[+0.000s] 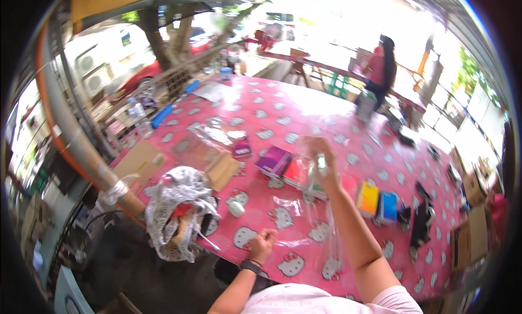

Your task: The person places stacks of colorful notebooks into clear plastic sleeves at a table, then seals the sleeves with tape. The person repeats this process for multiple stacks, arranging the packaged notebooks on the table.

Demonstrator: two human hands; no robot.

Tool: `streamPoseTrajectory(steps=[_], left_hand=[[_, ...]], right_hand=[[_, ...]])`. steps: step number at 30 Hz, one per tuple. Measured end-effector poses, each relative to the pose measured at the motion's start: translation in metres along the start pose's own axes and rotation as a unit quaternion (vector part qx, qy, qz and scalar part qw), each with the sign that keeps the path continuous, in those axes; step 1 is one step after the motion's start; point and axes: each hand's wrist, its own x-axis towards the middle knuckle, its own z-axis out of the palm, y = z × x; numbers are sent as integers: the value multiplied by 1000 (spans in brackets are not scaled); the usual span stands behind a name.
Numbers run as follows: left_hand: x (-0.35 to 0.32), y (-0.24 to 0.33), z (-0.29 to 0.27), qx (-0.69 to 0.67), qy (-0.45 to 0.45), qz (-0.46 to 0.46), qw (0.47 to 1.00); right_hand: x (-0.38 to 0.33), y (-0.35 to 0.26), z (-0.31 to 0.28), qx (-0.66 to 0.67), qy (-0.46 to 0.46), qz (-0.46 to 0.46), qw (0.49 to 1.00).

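My right hand is raised over the middle of the pink table, its fingers closed around clear plastic that hangs toward the table; blur hides its exact shape. My left hand, with a dark band on its wrist, is low near the front edge. Its fingers are curled together, and what they hold, if anything, cannot be made out. Past my right hand lie a purple box and a red box. To the right of that forearm are a yellow box and a blue box.
A white patterned cloth bag bulges over the left front edge. Near it are a pale rounded object and a brown cardboard piece. A plastic bottle stands at far left. Cardboard boxes sit right. Another person stands beyond the table.
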Motion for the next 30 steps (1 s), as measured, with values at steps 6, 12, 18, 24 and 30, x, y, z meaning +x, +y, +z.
streamPoseTrajectory(steps=[6,12,18,24,30], left_hand=[[-4,13,4,63,17,75,995],[-12,26,1,77,6,76,994],[-8,24,0,44,19,75,996],[3,18,4,70,13,21,997],[31,16,9,90,2,-7,996]], right_hand=[[69,75,246,29,-203,-113,972],[77,183,366,-159,-378,140,901],[53,138,297,-42,-387,90,917],[-61,62,36,-54,-279,182,941],[-310,-5,-144,-452,-207,279,821]])
